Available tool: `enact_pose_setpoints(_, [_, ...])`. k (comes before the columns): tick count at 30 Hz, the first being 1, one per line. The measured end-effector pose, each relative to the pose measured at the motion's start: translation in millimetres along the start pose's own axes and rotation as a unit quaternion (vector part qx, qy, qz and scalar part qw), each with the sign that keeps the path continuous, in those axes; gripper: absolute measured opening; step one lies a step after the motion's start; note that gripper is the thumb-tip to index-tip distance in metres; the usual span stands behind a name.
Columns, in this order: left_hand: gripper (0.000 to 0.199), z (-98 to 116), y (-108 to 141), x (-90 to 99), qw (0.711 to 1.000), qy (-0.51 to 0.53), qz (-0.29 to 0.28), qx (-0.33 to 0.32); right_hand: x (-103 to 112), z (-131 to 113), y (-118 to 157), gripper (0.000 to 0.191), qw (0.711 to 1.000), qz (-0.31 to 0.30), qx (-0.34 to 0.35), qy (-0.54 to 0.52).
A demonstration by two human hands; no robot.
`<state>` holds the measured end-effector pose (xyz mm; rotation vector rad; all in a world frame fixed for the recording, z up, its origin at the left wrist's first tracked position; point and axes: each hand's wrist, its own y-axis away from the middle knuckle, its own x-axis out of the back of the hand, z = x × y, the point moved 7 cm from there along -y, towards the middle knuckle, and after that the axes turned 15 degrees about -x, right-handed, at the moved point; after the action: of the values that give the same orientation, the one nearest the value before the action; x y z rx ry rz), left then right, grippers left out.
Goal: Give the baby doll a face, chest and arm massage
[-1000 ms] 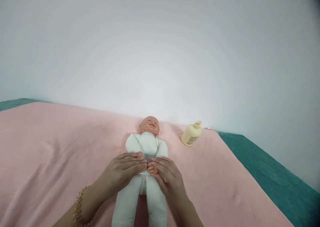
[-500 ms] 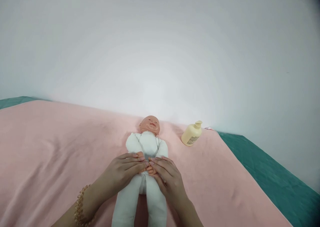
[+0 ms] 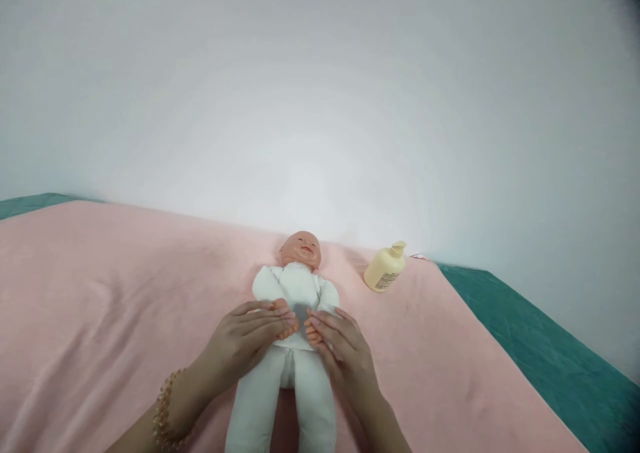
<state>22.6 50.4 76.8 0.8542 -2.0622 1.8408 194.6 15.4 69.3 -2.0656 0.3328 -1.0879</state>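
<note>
A baby doll (image 3: 299, 286) in white clothing lies face up, its bare head away from me and its legs toward me. My left hand (image 3: 245, 340), with a beaded bracelet at the wrist, is closed around the doll's hand (image 3: 287, 326) on the left. On the right, my right hand (image 3: 345, 350) grips the doll's other hand (image 3: 313, 332) between thumb and fingers. Both doll hands rest over its belly, a small gap between them. The thumb of my left hand is mostly hidden.
A pale yellow pump bottle (image 3: 385, 269) stands right of the doll's head on a pink blanket (image 3: 425, 360). Green cloth (image 3: 545, 340) shows past the blanket at the right and far left. A white wall (image 3: 310, 106) rises behind.
My hands have moved slightly apart, drawing the doll's two hands away from each other; more of its white belly shows between them.
</note>
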Motion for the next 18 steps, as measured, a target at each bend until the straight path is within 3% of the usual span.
enact_pose_setpoints(3, [0.019, -16, 8, 16.8, 0.99, -0.003, 0.087, 0.11, 15, 26, 2, 0.032, 0.996, 0.05, -0.07, -0.001])
enact_pose_setpoints(6, [0.02, -34, 25, 34.2, 0.956, -0.031, 0.14, 0.255, 32, 63, 5, 0.029, 0.967, 0.102, -0.234, 0.003])
enact_pose_setpoints(9, [0.024, -52, 51, 53.3, 0.883, -0.07, 0.174, 0.431, 47, 95, 16, 0.043, 0.901, 0.143, -0.409, 0.006])
enact_pose_setpoints(11, [0.03, -63, 67, 64.6, 0.831, -0.074, 0.189, 0.518, 54, 110, 23, 0.052, 0.864, 0.153, -0.48, 0.01])
enact_pose_setpoints(14, [0.034, -81, 83, 76.7, 0.796, -0.069, 0.163, 0.578, 59, 130, 30, 0.059, 0.825, 0.12, -0.552, 0.032])
enact_pose_setpoints(18, [0.04, -101, 101, 85.4, 0.791, -0.084, 0.052, 0.604, 60, 154, 36, 0.06, 0.789, 0.028, -0.604, 0.106])
